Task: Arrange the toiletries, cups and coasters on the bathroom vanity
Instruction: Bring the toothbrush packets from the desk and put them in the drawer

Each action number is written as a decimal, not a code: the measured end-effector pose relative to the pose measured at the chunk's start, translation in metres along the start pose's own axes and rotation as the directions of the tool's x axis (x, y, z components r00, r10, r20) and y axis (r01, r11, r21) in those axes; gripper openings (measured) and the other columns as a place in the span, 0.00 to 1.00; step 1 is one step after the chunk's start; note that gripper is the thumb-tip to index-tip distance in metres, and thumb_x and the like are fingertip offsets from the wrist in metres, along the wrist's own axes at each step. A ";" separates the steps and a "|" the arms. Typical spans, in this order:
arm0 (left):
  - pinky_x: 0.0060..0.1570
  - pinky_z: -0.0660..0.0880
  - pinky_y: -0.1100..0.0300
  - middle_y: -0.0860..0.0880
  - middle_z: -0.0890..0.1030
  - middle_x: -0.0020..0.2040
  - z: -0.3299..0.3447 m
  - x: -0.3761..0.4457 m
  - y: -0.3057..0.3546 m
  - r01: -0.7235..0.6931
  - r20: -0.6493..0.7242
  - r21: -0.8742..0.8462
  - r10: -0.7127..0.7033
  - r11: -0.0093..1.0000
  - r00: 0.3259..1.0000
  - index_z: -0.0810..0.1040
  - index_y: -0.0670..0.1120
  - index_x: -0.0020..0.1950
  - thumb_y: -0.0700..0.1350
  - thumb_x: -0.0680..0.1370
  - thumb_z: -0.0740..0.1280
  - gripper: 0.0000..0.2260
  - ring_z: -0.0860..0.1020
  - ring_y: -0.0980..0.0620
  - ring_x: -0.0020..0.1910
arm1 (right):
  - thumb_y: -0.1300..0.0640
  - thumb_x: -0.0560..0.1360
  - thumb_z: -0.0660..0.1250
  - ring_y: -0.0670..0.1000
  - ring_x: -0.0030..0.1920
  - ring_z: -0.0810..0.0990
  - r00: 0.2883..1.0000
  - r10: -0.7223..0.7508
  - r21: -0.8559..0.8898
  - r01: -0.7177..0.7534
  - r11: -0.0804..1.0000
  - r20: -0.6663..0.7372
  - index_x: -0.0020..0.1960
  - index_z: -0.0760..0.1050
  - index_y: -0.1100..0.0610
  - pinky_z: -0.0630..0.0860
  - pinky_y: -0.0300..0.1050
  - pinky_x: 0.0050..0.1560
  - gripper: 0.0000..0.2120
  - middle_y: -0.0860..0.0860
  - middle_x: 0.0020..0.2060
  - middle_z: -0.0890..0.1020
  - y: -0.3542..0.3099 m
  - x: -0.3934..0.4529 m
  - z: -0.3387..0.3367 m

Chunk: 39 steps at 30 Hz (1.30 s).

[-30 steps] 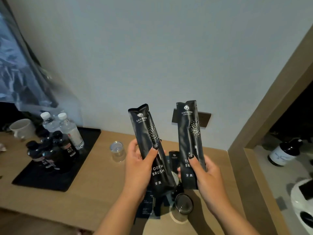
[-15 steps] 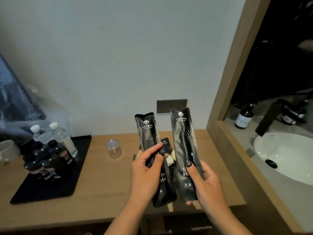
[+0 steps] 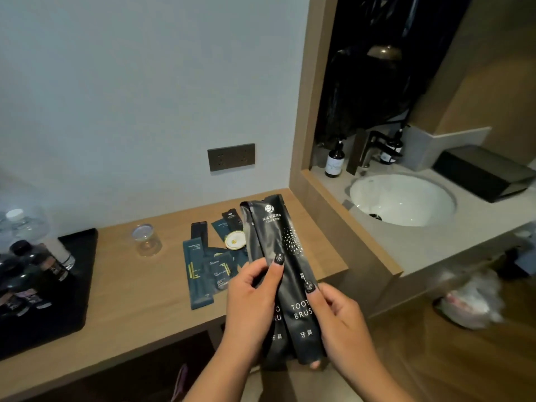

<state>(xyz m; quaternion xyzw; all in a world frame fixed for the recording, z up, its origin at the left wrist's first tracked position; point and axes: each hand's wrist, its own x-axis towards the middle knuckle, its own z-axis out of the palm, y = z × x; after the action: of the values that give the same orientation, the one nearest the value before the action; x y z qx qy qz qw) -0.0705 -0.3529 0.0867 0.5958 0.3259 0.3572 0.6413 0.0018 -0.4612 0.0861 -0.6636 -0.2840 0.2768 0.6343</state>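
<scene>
Two long black toothbrush packets (image 3: 285, 256) are stacked together, the right one overlapping the left, upright over the wooden counter's front right corner. My left hand (image 3: 252, 297) grips them from the left with its thumb on the front. My right hand (image 3: 339, 317) holds them from the right, thumb on the front packet. Behind them on the wooden counter (image 3: 139, 285) lie several dark toiletry sachets (image 3: 200, 271) and a round white coaster (image 3: 235, 240). A clear glass cup (image 3: 146, 239) stands upside down further left.
A black tray (image 3: 66, 294) at the left carries dark bottles (image 3: 34, 274) and water bottles (image 3: 20, 224). To the right, the vanity has a white sink (image 3: 401, 200), a faucet (image 3: 369, 146), pump bottles (image 3: 334, 161) and a black tissue box (image 3: 481, 172). A wall socket (image 3: 231, 156) sits above the counter.
The two packets, held apart a second ago, have been brought together into one overlapping stack. The view has swung right and down, revealing the sink and the sachets.
</scene>
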 end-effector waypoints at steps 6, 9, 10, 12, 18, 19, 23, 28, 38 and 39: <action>0.44 0.78 0.55 0.48 0.85 0.41 0.036 -0.016 0.000 -0.005 -0.015 -0.082 0.003 0.997 1.000 0.84 0.46 0.45 0.41 0.78 0.66 0.07 0.82 0.51 0.43 | 0.64 0.78 0.63 0.52 0.18 0.72 0.991 0.087 0.076 -0.080 0.994 -0.098 0.43 0.76 0.66 0.68 0.37 0.18 0.08 0.64 0.29 0.78 0.001 -0.025 -0.042; 0.40 0.77 0.59 0.49 0.84 0.38 0.067 -0.019 0.000 -0.011 0.023 -0.117 0.013 0.993 1.000 0.81 0.44 0.45 0.41 0.79 0.64 0.07 0.80 0.53 0.39 | 0.68 0.76 0.64 0.52 0.17 0.71 0.975 0.061 0.068 -0.047 0.997 -0.212 0.42 0.77 0.65 0.68 0.37 0.19 0.06 0.64 0.29 0.78 0.005 -0.031 -0.073; 0.38 0.76 0.61 0.50 0.84 0.38 0.080 -0.020 -0.001 -0.011 0.051 -0.123 0.017 0.992 0.999 0.80 0.43 0.46 0.40 0.79 0.64 0.06 0.80 0.54 0.38 | 0.69 0.76 0.64 0.52 0.17 0.71 0.967 0.058 0.070 -0.042 0.997 -0.247 0.41 0.77 0.64 0.68 0.37 0.20 0.06 0.61 0.29 0.79 0.006 -0.033 -0.085; 0.38 0.78 0.64 0.50 0.85 0.41 0.110 -0.026 -0.004 0.025 0.156 -0.156 0.000 0.987 0.988 0.77 0.43 0.51 0.38 0.78 0.65 0.03 0.83 0.54 0.41 | 0.69 0.75 0.64 0.51 0.17 0.70 0.949 0.059 0.053 -0.045 0.998 -0.308 0.41 0.77 0.62 0.66 0.36 0.20 0.07 0.57 0.29 0.80 0.008 -0.037 -0.110; 0.45 0.80 0.60 0.48 0.84 0.50 0.213 -0.051 -0.015 0.062 0.332 -0.147 -0.010 0.987 0.943 0.74 0.50 0.57 0.35 0.75 0.68 0.15 0.83 0.50 0.50 | 0.67 0.76 0.64 0.48 0.18 0.68 0.908 0.080 0.004 -0.086 0.996 -0.410 0.42 0.79 0.61 0.66 0.36 0.22 0.07 0.51 0.27 0.79 0.013 -0.052 -0.206; 0.47 0.80 0.56 0.48 0.84 0.51 0.231 -0.054 -0.018 0.065 0.332 -0.142 -0.014 0.988 0.943 0.74 0.51 0.57 0.36 0.75 0.69 0.15 0.83 0.49 0.51 | 0.67 0.76 0.65 0.48 0.18 0.68 0.902 0.083 -0.001 -0.092 0.996 -0.424 0.43 0.79 0.61 0.67 0.37 0.22 0.06 0.49 0.25 0.78 0.014 -0.054 -0.225; 0.54 0.79 0.47 0.50 0.83 0.53 0.310 -0.067 -0.022 0.051 0.324 -0.135 -0.004 0.990 0.946 0.74 0.54 0.57 0.38 0.76 0.69 0.15 0.82 0.49 0.53 | 0.66 0.75 0.65 0.48 0.19 0.69 0.863 0.087 -0.011 -0.107 0.994 -0.498 0.50 0.77 0.57 0.71 0.39 0.25 0.07 0.53 0.30 0.76 0.012 -0.063 -0.310; 0.45 0.79 0.68 0.55 0.82 0.54 0.406 -0.083 -0.025 -0.004 0.312 -0.087 0.031 0.996 0.950 0.71 0.52 0.63 0.41 0.76 0.68 0.17 0.81 0.58 0.52 | 0.65 0.76 0.64 0.50 0.23 0.74 0.805 0.116 0.004 -0.140 0.990 -0.582 0.55 0.74 0.54 0.73 0.39 0.27 0.10 0.59 0.41 0.80 0.013 -0.069 -0.413; 0.55 0.78 0.52 0.55 0.81 0.55 0.532 -0.073 -0.050 0.035 0.356 -0.022 -0.025 0.999 0.934 0.72 0.54 0.63 0.42 0.76 0.69 0.18 0.80 0.58 0.53 | 0.64 0.78 0.61 0.51 0.26 0.77 0.770 0.153 0.046 -0.160 0.986 -0.619 0.54 0.74 0.55 0.72 0.33 0.27 0.08 0.59 0.44 0.81 0.011 -0.029 -0.537; 0.56 0.78 0.52 0.55 0.81 0.55 0.541 -0.066 -0.053 0.042 0.359 -0.007 -0.037 0.999 0.933 0.71 0.54 0.63 0.42 0.76 0.69 0.18 0.80 0.57 0.53 | 0.64 0.78 0.61 0.50 0.25 0.77 0.766 0.162 0.049 -0.168 0.985 -0.622 0.54 0.74 0.56 0.72 0.34 0.27 0.08 0.59 0.45 0.81 0.013 -0.020 -0.545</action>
<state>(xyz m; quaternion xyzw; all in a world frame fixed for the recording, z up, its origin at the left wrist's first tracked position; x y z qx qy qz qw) 0.3541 -0.6984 0.0749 0.6395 0.2130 0.2318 0.7013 0.3851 -0.8495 0.0965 -0.7430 -0.0003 0.0951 0.6625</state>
